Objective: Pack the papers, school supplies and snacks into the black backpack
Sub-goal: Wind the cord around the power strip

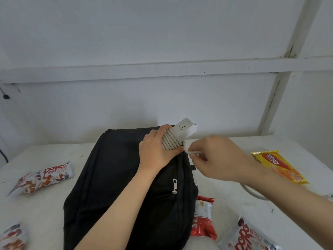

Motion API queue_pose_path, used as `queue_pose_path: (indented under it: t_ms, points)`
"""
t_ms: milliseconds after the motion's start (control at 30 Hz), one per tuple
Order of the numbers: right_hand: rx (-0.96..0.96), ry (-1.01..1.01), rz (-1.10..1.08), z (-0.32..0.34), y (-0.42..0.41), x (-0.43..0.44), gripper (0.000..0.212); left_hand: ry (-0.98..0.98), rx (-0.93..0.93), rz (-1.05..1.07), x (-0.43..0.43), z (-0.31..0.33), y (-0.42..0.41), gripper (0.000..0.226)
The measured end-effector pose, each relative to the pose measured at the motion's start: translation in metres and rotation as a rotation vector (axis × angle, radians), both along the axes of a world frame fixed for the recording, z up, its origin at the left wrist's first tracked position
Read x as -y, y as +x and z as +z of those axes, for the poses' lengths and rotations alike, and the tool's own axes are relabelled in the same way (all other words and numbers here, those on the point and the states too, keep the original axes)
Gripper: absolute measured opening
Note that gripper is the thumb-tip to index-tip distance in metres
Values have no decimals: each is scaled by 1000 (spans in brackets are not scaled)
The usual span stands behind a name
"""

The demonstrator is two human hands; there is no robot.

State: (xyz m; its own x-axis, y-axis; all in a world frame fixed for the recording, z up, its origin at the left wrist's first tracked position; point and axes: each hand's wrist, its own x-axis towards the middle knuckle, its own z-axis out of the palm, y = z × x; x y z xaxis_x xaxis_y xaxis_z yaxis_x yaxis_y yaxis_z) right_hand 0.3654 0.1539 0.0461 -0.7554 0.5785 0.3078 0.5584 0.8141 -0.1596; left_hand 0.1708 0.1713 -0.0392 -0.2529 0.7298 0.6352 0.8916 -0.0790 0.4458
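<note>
Packing looks barely begun on the white table (45,213): at 9 o'clock a red-and-white snack packet (45,177) and at 7 o'clock a blurred second packet (12,237) lie unpacked, and no papers are visible. At centre the black backpack (111,177) lies flat, its long axis running from 6 to 12 o'clock, and the zip pull (174,185) hangs on what appears to be a closed seam. Above the bag's far right corner, the left hand (156,150) curls its fingers round a white power strip (180,134), cord-wound and tilted, its long axis running from 7 to 1 o'clock with the socket end pointing up and away. Just beside it, the right hand (216,159) pinches the loose cord (193,152) between thumb and fingertips. At 5 o'clock a red packet (203,219) and a white packet (248,235) wait, as does a yellow wafer pack (279,166) at 3 o'clock. Nearly everything appears left to pack.
</note>
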Motion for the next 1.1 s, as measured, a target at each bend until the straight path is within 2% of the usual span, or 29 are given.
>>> queue_pose_path:
  t_ms: [100,200,300,400,500,667,800,867,967,1100]
  points:
    - [54,131,-1,12,-5,-7,21,14,-23,-44,1,0,-2,75]
    - [99,246,106,29,-10,-13,20,1,-31,-102,2,-2,-5,71]
    - [99,168,172,47,-19,-23,17,18,-53,-195,7,-1,-6,69]
    - [46,119,169,58,-31,-43,6,0,38,-252,15,3,-5,83]
    - [-38,-52,139,62,-44,-67,15,33,29,-263,19,0,-7,87]
    - [-24,-279,59,57,-54,-101,19,186,-280,-268,11,-12,-15,74]
    - [-5,-441,49,50,-58,-114,22,198,-349,-261,9,-13,-16,63]
    - [23,-508,21,43,-60,-120,25,211,-331,-263,9,-13,-16,60]
    - [-32,-707,7,29,-59,-127,27,216,-188,-272,11,-13,-16,57]
    - [-180,-981,35,7,-54,-133,13,236,29,-277,16,-9,-14,55]
